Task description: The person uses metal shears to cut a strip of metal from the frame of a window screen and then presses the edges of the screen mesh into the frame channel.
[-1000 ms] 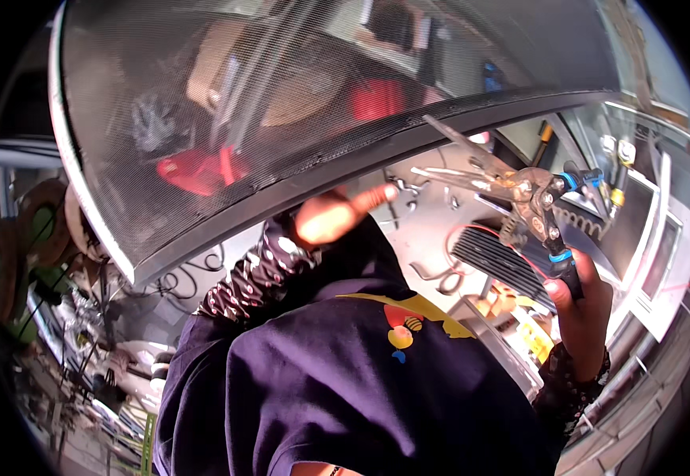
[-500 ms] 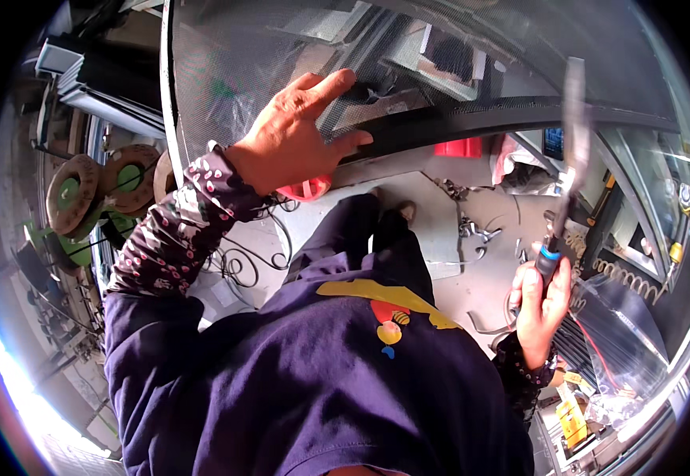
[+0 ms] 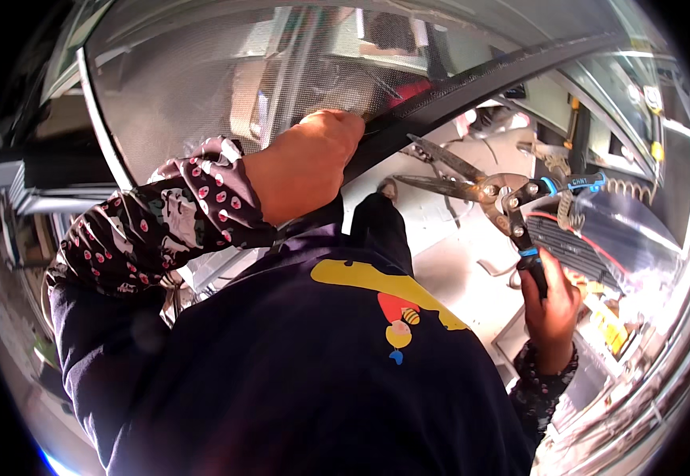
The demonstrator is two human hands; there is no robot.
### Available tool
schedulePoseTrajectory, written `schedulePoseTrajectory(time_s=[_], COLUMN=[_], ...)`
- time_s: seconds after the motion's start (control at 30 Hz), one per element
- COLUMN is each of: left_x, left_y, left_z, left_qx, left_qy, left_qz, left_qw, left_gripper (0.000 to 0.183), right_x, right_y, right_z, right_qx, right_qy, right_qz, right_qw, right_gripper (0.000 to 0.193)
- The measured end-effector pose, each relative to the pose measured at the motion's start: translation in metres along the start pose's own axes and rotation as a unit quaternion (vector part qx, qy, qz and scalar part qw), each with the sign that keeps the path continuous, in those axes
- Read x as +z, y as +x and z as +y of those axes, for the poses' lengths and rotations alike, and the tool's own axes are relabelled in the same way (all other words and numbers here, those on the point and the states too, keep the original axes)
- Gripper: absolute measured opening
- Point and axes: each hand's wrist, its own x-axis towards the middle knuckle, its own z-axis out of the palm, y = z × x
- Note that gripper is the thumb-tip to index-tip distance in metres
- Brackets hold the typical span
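My left hand (image 3: 309, 170) is closed at the near edge of a large mesh screen, round its dark frame bar (image 3: 472, 99); its fingertips are hidden. Dark see-through mesh (image 3: 178, 103) stretches away beyond that bar. In my right hand (image 3: 553, 309) are tin snips (image 3: 489, 190), gripped by one black handle with a blue band. Their other handle stands apart, outside my fingers. The blades are spread, pointing left toward the frame bar, and their tips look close to its near side; whether they touch it I cannot tell.
Below the snips lies pale floor (image 3: 440, 238), with my shoe (image 3: 388, 188) on it. A coiled hose (image 3: 626, 189) hangs at the right, above a clear plastic bag (image 3: 646, 230). Yellow items (image 3: 611, 329) lie at the lower right. Dark stacked profiles (image 3: 59, 178) stand at the left.
The mesh screen has tilted, its near bar now slanting up to the right. My left hand has closed on the bar. The snips have swung leftward, and their handles and blades have spread.
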Motion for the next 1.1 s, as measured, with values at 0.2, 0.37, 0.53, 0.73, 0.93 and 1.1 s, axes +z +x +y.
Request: schedulePoseTrajectory(time_s=[0.2,0.37,0.53,0.73,0.93,1.1], left_x=[0.009,0.025,0.016,0.012,0.001,0.002], left_y=[-0.004,-0.001,0.0,0.008,0.008,0.009], left_z=[-0.01,-0.015,-0.017,-0.027,-0.021,-0.022], left_qx=[0.009,0.056,0.092,0.125,0.021,0.085], left_qy=[-0.138,-0.141,-0.14,-0.221,-0.292,-0.217], left_qz=[0.059,0.076,0.085,0.129,0.163,0.141], left_qw=[0.989,0.986,0.982,0.959,0.942,0.962], left_gripper=[0.013,0.01,0.009,0.009,0.01,0.009], right_x=[-0.033,-0.037,-0.058,-0.054,0.025,0.104], right_y=[0.01,0.029,0.045,0.058,0.004,-0.024], right_z=[-0.055,-0.091,-0.129,-0.148,-0.093,-0.075], right_qx=[0.106,0.127,0.101,0.098,0.171,0.203], right_qy=[-0.066,-0.113,-0.224,-0.247,-0.096,0.014], right_qz=[-0.07,-0.099,-0.142,-0.162,-0.052,0.041], right_qw=[0.99,0.98,0.959,0.95,0.979,0.978], right_gripper=[0.028,0.028,0.026,0.026,0.01,0.028])
